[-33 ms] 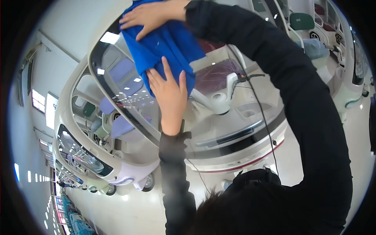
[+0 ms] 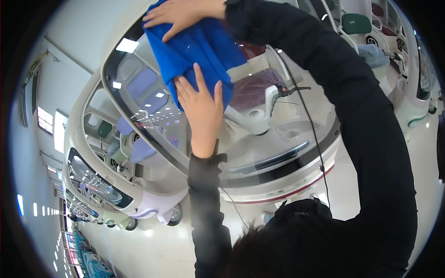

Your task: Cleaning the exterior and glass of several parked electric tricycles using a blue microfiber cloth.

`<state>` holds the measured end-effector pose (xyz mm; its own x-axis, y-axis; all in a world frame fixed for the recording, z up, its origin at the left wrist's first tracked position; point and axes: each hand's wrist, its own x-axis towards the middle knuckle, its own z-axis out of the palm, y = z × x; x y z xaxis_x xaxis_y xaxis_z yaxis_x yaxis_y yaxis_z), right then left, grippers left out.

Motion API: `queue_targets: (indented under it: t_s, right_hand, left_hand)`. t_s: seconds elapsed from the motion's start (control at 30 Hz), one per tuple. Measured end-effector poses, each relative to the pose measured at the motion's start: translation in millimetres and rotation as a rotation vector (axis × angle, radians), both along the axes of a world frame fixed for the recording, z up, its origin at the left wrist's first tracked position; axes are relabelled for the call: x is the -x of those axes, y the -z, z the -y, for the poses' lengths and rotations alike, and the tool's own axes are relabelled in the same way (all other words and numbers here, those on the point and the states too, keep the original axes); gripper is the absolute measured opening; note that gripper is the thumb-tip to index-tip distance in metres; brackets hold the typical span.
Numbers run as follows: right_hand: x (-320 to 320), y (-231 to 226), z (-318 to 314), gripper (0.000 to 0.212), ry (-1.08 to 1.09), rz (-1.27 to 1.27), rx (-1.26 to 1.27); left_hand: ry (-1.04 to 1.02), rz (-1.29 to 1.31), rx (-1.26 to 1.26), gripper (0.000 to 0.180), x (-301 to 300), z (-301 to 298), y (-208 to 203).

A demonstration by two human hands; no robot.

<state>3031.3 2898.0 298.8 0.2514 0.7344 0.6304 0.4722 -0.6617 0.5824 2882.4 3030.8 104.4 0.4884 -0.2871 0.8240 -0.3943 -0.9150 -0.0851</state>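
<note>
A blue cloth [image 2: 208,46] lies spread over the curved windshield [image 2: 148,111] of a small white cabin vehicle. My left hand [image 2: 201,116] rests on the cloth's lower part, its fingers stretched out and apart. Higher up, my right hand [image 2: 178,17] lies flat across the cloth's upper part with its fingers spread. Through the glass show a white handlebar column [image 2: 255,121] with a brake lever and a maroon seat [image 2: 257,85] under clear plastic. Reflections of ceiling lights dot the windshield left of the cloth.
A black wiper [image 2: 282,155] sits low on the vehicle's front. A thin black cable [image 2: 311,125] hangs past it. More small vehicles stand to the left, one with a lilac front [image 2: 157,206]. At the right is another with a dark green seat back [image 2: 356,23].
The view has shifted slightly against the vehicle. My hands stay on the blue cloth in nearly the same places.
</note>
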Motion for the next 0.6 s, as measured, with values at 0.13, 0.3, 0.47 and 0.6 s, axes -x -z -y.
queue_targets:
  t_s: [0.13, 0.3, 0.47, 0.6]
  right_hand:
    - [10, 7, 123, 0.074, -0.235, -0.288, -0.181]
    - [22, 25, 220, 0.078, -0.272, -0.15, -0.177]
    - [47, 48, 250, 0.077, -0.113, -0.115, -0.221]
    - [55, 67, 252, 0.078, 0.0, -0.133, -0.26]
  left_hand:
    - [0.019, 0.075, -0.099, 0.07, -1, 80, -8]
    - [0.117, 0.049, -0.107, 0.065, -5, 146, -4]
    - [0.146, 0.053, -0.004, 0.065, -1, 179, 14]
    - [0.209, -0.037, 0.075, 0.064, 15, 177, 29]
